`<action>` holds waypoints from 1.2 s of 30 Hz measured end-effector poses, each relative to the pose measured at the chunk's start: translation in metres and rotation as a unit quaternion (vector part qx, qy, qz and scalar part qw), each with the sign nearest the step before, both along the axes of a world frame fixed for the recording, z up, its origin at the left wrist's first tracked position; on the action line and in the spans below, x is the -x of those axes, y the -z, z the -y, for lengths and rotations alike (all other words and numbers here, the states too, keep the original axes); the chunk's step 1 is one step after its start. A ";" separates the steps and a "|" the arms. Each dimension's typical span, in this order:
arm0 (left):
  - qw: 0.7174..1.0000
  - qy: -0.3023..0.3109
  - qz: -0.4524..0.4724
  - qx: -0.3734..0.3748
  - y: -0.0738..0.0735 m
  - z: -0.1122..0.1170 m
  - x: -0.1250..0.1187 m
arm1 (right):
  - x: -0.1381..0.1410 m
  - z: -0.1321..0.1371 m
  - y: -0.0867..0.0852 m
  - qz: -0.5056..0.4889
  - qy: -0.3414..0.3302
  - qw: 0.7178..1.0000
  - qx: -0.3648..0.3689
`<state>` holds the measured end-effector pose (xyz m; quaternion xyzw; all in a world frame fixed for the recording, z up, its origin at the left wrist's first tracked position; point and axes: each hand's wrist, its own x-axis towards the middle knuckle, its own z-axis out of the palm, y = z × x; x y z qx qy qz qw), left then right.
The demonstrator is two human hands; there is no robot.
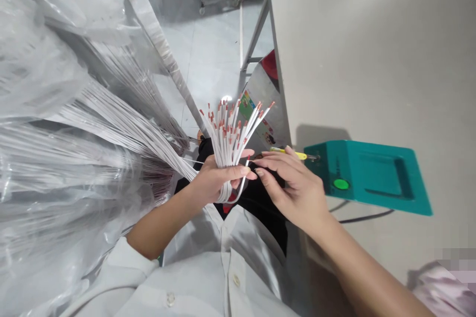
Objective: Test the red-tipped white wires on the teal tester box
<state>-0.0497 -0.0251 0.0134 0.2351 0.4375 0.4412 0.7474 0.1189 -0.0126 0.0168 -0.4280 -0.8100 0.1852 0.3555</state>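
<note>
My left hand [223, 173] is closed around a bundle of white wires [225, 151], whose stripped, copper-coloured ends fan out upward. One wire [242, 185] curves away from the bundle on the right, its bare end pointing up beside my left fingertips. Just right of that end is my right hand [292, 183], its thumb and index fingertip slightly apart and nothing visible between them. Behind its fingers lies a yellow, rod-like piece [297, 154] with a metal tip towards a teal device [372, 176]; whether the hand touches the yellow piece is unclear.
Long white wires [122, 119] and plastic-wrapped bundles [67, 178] fill the left side. The teal device, with a green button [341, 184] and a black cable [366, 217], sits on the grey table [372, 59]. A wheeled rack [219, 2] stands on the floor beyond.
</note>
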 end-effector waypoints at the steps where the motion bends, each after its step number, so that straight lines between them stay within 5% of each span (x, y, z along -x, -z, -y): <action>1: 1.000 -0.001 -0.001 -0.004 0.001 0.001 0.000 | 0.001 0.000 0.001 -0.005 0.004 1.000 -0.002; 15: 0.988 0.058 -0.128 -0.069 0.001 0.006 0.004 | 0.005 0.001 0.003 -0.026 0.001 1.000 -0.002; 22: 0.989 0.069 -0.109 -0.071 0.000 0.007 0.005 | 0.004 0.002 0.005 -0.014 0.001 0.999 -0.035; 36: 0.995 0.097 -0.030 -0.011 0.001 0.010 0.007 | -0.014 -0.011 0.003 0.132 -0.129 0.931 -0.314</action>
